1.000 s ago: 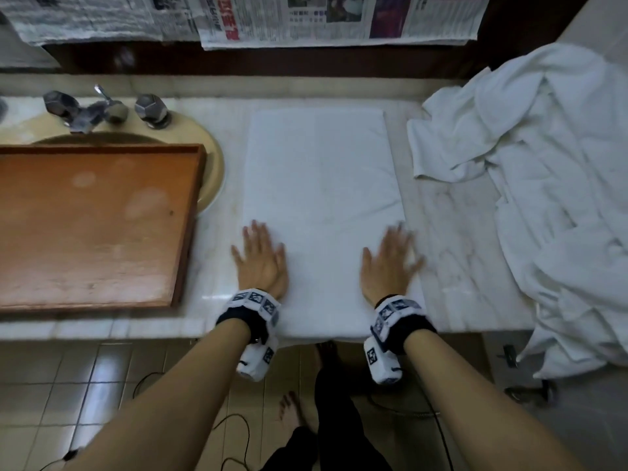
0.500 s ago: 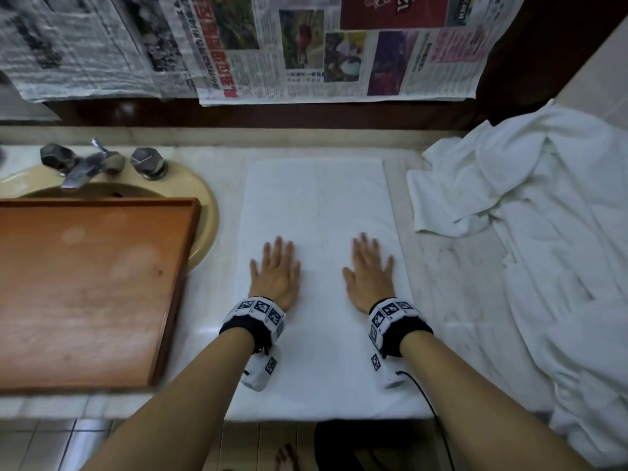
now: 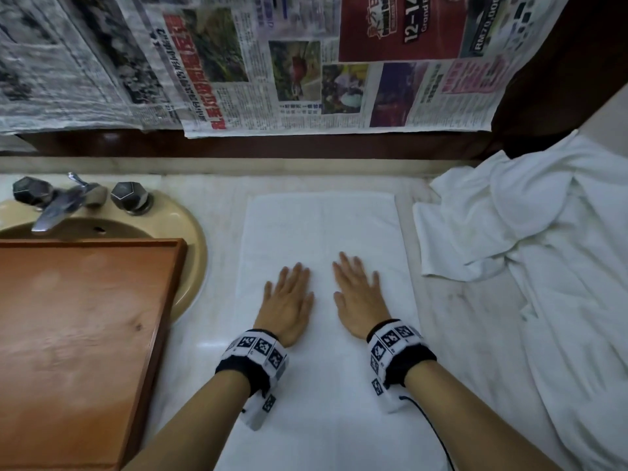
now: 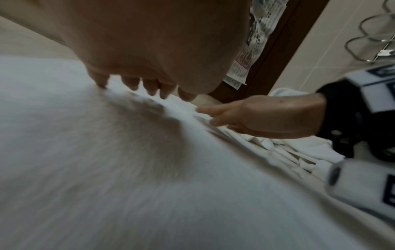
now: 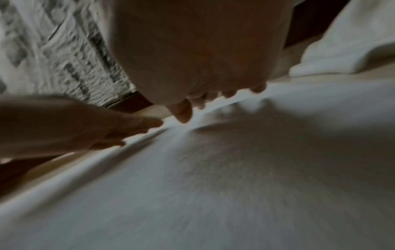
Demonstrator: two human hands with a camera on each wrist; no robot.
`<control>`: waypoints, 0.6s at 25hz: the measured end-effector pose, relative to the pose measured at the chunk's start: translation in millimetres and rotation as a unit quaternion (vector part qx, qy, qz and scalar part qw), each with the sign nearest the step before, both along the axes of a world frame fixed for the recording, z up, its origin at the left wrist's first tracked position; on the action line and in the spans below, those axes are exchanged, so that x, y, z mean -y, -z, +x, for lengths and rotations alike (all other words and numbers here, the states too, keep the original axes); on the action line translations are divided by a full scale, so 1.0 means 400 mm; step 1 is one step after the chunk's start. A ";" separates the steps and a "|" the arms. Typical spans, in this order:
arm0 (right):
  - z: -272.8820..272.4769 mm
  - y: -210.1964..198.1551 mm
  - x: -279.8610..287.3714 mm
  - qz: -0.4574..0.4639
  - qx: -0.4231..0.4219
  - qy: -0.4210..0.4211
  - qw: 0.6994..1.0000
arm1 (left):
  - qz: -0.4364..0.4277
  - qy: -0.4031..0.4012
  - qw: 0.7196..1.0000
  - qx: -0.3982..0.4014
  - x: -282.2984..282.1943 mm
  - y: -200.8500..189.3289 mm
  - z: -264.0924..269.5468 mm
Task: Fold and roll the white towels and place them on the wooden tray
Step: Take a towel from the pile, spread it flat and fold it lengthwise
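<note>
- The folded white rectangular towel (image 3: 323, 232) lies flat on the pale marble counter (image 3: 475, 317), beside the brown wooden tray (image 3: 85, 317).
- Left hand (image 3: 289, 300) and right hand (image 3: 360, 300) press it, fingers straight, slightly spread.
- Better smooth outward evenly before rolling.

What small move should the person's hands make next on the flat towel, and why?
Probably start rolling from the near end: the folded towel lies flat and smooth under the left hand and right hand, and the wooden tray holds no towels yet.

Both palms are pressing flat: left hand (image 3: 288, 305) and right hand (image 3: 361, 300) are lying side by side on the folded towel (image 3: 323, 226); wooden tray (image 3: 78, 334) is sitting left on the surface (image 3: 475, 317).
</note>
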State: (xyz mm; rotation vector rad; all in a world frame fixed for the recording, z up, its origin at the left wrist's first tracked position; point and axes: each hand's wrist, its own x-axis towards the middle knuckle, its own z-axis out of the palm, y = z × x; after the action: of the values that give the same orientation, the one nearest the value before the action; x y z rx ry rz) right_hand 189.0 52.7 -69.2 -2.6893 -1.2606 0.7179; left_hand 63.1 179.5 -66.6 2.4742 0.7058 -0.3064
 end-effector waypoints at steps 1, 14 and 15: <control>0.018 0.006 -0.021 0.002 -0.008 -0.047 0.999 | -0.002 0.029 1.000 -0.001 -0.006 0.007 0.027; 0.421 0.004 -0.159 -0.012 0.038 0.135 0.990 | 0.033 -0.123 0.990 -0.056 -0.250 0.043 0.139; 0.456 -0.001 -0.166 -0.006 0.050 0.117 0.992 | 0.033 -0.121 0.990 -0.062 -0.251 0.045 0.139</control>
State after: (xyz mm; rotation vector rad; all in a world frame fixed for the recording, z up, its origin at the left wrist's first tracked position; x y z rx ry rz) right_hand 371.4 119.0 -69.0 -2.8493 -0.9362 0.5683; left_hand 118.5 279.7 -84.8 2.4143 1.0718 -0.3507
